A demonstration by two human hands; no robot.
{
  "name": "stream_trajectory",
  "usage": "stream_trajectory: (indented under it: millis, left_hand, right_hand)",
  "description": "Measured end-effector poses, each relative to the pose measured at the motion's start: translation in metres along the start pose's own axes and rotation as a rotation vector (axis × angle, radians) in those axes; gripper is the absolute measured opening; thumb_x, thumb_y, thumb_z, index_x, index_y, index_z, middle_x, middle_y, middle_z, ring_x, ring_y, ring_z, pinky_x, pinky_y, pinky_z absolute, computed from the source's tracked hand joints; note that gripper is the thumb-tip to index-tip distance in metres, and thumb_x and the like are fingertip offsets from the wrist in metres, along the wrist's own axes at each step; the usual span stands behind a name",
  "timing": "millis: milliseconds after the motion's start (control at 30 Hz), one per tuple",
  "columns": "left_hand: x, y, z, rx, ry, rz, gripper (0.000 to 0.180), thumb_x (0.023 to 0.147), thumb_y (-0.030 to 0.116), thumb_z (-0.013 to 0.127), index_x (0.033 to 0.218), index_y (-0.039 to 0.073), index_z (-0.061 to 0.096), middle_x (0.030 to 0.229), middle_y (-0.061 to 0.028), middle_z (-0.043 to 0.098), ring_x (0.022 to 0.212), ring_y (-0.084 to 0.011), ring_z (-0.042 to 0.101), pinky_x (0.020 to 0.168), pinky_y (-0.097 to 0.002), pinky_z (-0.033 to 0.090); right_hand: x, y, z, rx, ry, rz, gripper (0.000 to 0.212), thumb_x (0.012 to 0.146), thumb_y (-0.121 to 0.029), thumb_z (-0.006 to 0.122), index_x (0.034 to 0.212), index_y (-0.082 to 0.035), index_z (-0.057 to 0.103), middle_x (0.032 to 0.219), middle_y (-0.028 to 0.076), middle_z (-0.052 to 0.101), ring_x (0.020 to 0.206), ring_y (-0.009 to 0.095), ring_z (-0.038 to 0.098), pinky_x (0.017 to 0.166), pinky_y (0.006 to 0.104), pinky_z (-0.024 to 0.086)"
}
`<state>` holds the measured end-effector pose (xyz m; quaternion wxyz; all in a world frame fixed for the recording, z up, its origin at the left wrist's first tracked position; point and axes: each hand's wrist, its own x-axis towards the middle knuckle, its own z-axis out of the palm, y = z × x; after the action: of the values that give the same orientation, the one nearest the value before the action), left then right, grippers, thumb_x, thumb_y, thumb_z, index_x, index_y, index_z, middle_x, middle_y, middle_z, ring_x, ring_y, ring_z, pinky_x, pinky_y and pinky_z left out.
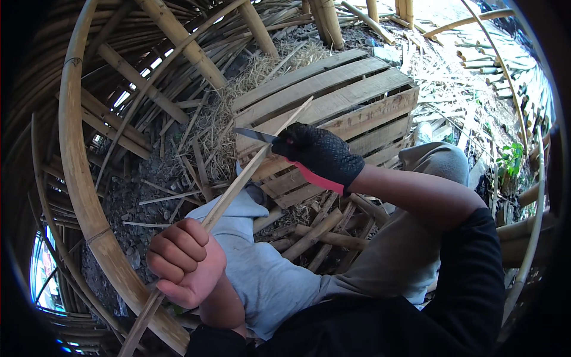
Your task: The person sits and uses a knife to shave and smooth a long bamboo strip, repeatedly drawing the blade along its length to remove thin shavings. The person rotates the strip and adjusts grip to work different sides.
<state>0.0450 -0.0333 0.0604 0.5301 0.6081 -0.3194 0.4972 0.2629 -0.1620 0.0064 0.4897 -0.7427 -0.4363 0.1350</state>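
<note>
My bare left hand (185,262) is closed in a fist round a long, pale bamboo strip (235,187). The strip slants from the lower left up to the far right, above my left leg. On my right hand (321,156) is a black and pink work glove, its fingers wrapped round a knife whose handle they hide. The knife's grey blade (254,135) points left and crosses the strip toward its far end. Gloved fingers are close against the strip there; whether they also pinch it I cannot tell.
A slatted wooden crate (333,101) stands just beyond my hands. A thick curved bamboo pole (80,172) rises along my left side. Straw and shavings (208,128) cover the ground, and cut bamboo pieces (315,238) lie between my legs. Stacked bamboo (529,101) is at far right.
</note>
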Motion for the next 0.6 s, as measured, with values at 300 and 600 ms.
stream_trajectory:
  millis: [300, 600]
  left_hand:
    - [-0.003, -0.001, 0.009, 0.036, 0.093, 0.050, 0.045, 0.101, 0.044, 0.054, 0.075, 0.017, 0.030, 0.062, 0.0056, 0.023, 0.055, -0.0077, 0.020, 0.059, -0.0277, 0.022]
    - [-0.006, 0.011, 0.016, -0.082, 0.023, 0.058, 0.045, 0.091, 0.047, 0.069, 0.075, 0.015, 0.041, 0.060, 0.0058, 0.039, 0.049, -0.0062, 0.035, 0.051, -0.0258, 0.025]
  right_hand:
    - [0.001, 0.008, 0.003, -0.262, 0.202, -0.362, 0.046, 0.086, -0.039, 0.075, 0.124, -0.015, 0.064, 0.095, 0.009, 0.070, 0.086, 0.025, 0.070, 0.074, 0.0370, 0.054]
    - [0.007, 0.008, 0.000, -0.388, 0.101, -0.429, 0.037, 0.087, -0.044, 0.070, 0.107, -0.014, 0.062, 0.090, 0.009, 0.069, 0.082, 0.031, 0.070, 0.071, 0.0424, 0.055]
